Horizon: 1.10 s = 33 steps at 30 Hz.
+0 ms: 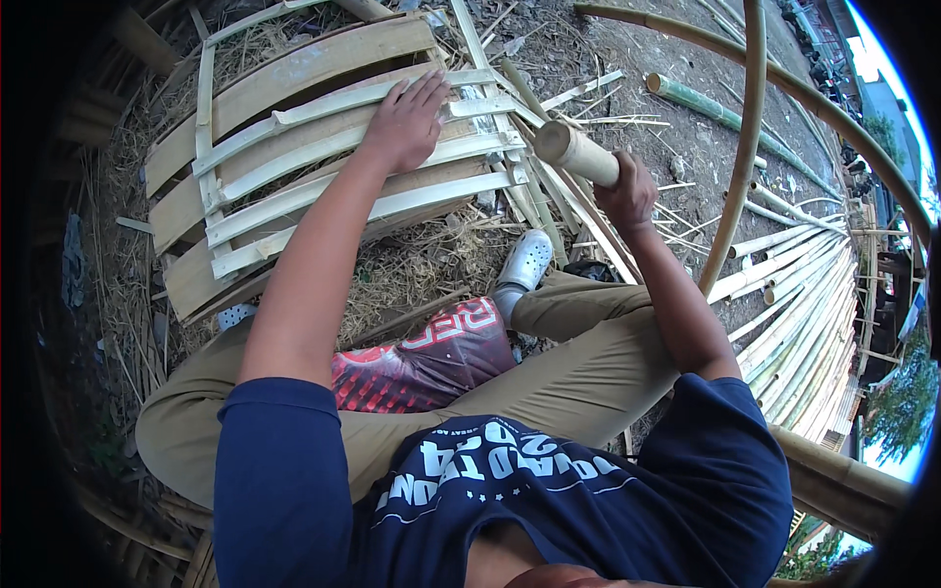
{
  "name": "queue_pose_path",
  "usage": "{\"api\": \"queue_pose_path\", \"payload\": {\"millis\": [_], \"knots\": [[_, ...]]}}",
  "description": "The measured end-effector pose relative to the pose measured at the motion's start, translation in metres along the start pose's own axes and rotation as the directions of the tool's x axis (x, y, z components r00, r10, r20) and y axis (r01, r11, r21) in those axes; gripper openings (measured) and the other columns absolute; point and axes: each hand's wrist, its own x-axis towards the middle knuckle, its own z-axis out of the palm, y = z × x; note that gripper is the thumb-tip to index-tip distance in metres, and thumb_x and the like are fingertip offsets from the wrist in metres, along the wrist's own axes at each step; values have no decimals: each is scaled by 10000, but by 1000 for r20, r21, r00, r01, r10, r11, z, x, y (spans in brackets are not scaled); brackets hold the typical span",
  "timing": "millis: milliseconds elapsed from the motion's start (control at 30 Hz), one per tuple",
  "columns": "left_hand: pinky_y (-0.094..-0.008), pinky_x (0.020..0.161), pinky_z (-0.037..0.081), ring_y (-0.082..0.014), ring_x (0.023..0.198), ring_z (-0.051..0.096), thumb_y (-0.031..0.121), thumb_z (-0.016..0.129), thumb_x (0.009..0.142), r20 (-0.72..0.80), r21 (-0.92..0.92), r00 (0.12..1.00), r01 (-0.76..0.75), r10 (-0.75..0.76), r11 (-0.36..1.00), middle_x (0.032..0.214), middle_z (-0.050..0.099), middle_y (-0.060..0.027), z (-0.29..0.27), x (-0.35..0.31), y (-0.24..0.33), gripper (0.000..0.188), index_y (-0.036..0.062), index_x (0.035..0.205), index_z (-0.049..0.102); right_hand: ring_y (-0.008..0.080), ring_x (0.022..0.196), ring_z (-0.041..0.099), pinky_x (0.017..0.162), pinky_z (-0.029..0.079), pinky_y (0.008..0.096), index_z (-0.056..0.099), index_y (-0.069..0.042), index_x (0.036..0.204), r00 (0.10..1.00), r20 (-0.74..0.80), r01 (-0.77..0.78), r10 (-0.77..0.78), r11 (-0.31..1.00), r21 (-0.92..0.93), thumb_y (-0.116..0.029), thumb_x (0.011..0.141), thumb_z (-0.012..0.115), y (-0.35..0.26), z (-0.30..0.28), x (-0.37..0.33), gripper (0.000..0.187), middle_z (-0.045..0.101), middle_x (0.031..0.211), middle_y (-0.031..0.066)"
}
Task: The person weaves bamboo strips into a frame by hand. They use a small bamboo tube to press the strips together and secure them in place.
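Observation:
My left hand (407, 125) lies with fingers stretched out across the right part of a frame of pale split-bamboo slats (284, 201). Crosspieces join the slats near both ends, and wider wooden boards (328, 61) lie under and behind them. My right hand (627, 194) is closed round a short, thick bamboo mallet (578, 152). Its blunt round end points up and to the left, just right of the slat frame and apart from it.
Thin bamboo strips (588, 230) and dry straw litter the ground. A green bamboo pole (725, 122) lies at the far right, with a stack of bamboo poles (804, 294) nearer. A curved pole (750, 147) rises on the right. A red printed sack (431, 358) lies between my legs.

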Motion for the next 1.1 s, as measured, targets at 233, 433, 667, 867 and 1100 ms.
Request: {"api": "queue_pose_path", "payload": {"millis": [233,433,667,867,1100], "knots": [[-427,1311,96,-196,1598,164,291,368,1070,-18,23,1000,-19,19,1000,1732,195,-66,2,3,3,624,101,1645,222,379,738,701,648,559,465,585,-69,1175,992,75,-95,97,995,-26,-130,749,834,8,9,-6,497,691,864,156],[-428,1309,105,-191,1595,176,294,368,1065,-29,65,999,-27,28,998,1730,201,-64,3,4,-1,623,101,1642,234,372,699,702,623,554,472,610,-62,1118,884,360,-244,299,951,-191,-131,779,795,-9,23,-4,393,704,839,175],[-424,1311,96,-187,1595,175,301,365,1071,-21,51,999,-34,35,998,1729,204,-63,6,4,3,622,101,1644,229,363,678,689,612,546,476,598,-56,1103,926,295,-187,235,965,-184,-175,850,737,9,21,-9,313,672,808,155],[-427,1310,98,-192,1597,172,311,359,1078,28,127,999,-47,44,991,1733,191,-60,-2,8,7,622,107,1649,218,394,730,701,658,543,513,600,-93,1189,821,512,-164,251,964,-209,-170,776,800,-2,11,-12,466,709,867,173],[-444,1304,130,-224,1586,206,270,418,1070,-66,35,996,-50,52,998,1713,247,-77,4,7,4,601,105,1629,268,380,718,708,616,556,467,611,-55,1097,973,131,-199,191,979,47,-126,776,770,-28,-4,6,365,705,833,174]]}}
